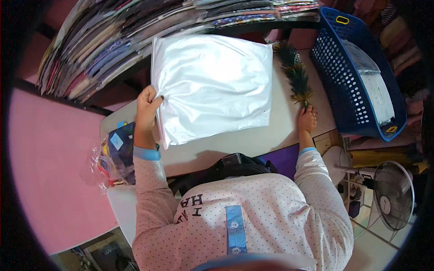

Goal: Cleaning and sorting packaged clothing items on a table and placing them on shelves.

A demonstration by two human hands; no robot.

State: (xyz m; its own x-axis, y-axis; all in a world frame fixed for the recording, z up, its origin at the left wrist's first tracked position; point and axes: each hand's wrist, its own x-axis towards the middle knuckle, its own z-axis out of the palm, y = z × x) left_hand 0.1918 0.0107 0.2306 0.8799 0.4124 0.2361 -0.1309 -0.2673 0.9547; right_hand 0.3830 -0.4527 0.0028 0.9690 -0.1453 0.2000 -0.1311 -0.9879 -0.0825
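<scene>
My left hand (148, 107) pinches the left edge of a glossy white plastic-wrapped packet (217, 84), and creases fan out from the thumb. The packet is broad and flat, above the pale tabletop (217, 149); whether it rests on the surface I cannot tell. At the right, my right hand (308, 119) is closed around the handle end of a feather duster (295, 76) with dark green and yellowish tufts. The duster points away from me along the table's right part, apart from the packet.
Stacked garments in clear plastic (112, 50) fill a shelf behind the table. A blue perforated basket (342, 78) holding packets stands at the right. A standing fan (393, 196) is at lower right. Dark blue bagged items (120, 152) lie by my left arm, near a pink wall panel (61, 162).
</scene>
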